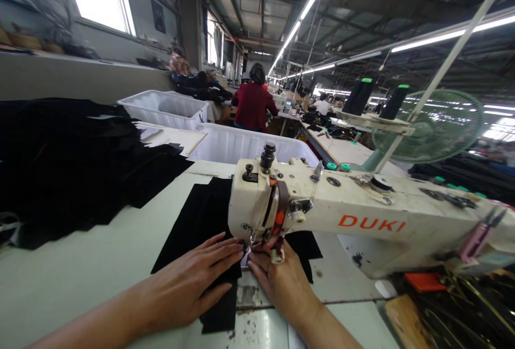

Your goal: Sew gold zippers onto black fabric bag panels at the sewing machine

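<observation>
A cream sewing machine (362,220) marked DUKI stands on the pale table (80,274). A piece of black fabric (201,215) lies flat under its needle head. My left hand (193,279) rests flat on the fabric, fingers stretched toward the presser foot. My right hand (277,279) lies just right of the needle, its fingertips pressed at the fabric edge beneath the foot; the tips are partly hidden by the machine head.
A large heap of black fabric pieces (68,166) lies at the left. White plastic bins (241,145) stand behind the table. A green fan (434,123) is at the right. A person in red (253,104) sits further back. Pink snips (478,236) rest on the machine.
</observation>
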A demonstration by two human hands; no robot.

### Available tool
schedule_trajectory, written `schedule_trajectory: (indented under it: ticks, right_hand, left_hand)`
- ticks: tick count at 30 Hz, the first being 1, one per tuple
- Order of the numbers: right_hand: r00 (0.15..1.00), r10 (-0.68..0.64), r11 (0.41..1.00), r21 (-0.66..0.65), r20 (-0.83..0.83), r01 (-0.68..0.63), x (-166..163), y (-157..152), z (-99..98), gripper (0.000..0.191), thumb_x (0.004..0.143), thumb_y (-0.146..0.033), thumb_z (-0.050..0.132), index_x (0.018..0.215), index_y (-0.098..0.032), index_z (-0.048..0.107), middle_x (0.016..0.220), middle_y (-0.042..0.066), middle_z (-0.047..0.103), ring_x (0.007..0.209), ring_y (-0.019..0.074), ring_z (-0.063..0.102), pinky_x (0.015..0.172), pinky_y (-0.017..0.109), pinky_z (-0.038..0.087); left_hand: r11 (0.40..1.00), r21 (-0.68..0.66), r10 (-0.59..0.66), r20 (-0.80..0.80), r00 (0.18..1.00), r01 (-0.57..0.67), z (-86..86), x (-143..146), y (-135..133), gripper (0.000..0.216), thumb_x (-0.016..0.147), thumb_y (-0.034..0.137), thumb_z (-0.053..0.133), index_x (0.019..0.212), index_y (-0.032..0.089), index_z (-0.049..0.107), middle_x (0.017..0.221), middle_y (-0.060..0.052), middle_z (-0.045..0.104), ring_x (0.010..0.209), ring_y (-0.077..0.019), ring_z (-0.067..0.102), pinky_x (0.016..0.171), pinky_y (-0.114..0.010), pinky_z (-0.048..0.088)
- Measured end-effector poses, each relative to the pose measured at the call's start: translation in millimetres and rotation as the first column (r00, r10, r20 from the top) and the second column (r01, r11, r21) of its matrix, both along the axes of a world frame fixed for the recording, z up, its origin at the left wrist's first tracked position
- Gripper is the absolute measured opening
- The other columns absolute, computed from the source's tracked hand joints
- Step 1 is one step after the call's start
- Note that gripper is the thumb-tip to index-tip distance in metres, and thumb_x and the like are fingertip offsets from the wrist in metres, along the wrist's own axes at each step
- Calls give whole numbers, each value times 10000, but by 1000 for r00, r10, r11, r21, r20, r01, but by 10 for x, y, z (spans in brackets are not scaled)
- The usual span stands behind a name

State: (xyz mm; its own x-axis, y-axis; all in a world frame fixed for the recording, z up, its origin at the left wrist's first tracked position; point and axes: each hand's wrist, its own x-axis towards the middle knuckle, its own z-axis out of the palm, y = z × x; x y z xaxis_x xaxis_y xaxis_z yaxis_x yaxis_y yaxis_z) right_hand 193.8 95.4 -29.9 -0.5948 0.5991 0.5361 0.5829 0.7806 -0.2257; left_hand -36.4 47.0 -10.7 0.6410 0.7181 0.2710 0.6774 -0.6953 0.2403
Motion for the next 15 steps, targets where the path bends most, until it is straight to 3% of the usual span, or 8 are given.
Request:
schedule_trajectory:
  ticks: [6,15]
  right_hand:
    - [1000,4,1000,2,-24,-4,3,17,2,159,846,-165,662,976,-241,714,967,32,700,906,223,621,825,341,499]
    - [999,-16,998,-63,-41,14,-4,26,-29,196,862,-155,649,1012,-264,714,1001,9,706,956,219,620,874,337,485]
  left_hand:
    - [1000,-27,7,-70,998,-9,29,-16,14,523,982,352,481,1471,209,364,1494,-70,420,1382,-230,369,1168,-446,256]
    - [999,-33,20,-45,999,-22,-17,-3,-7,505,971,319,494,1437,154,393,1476,-122,440,1392,-241,350,1176,-460,245]
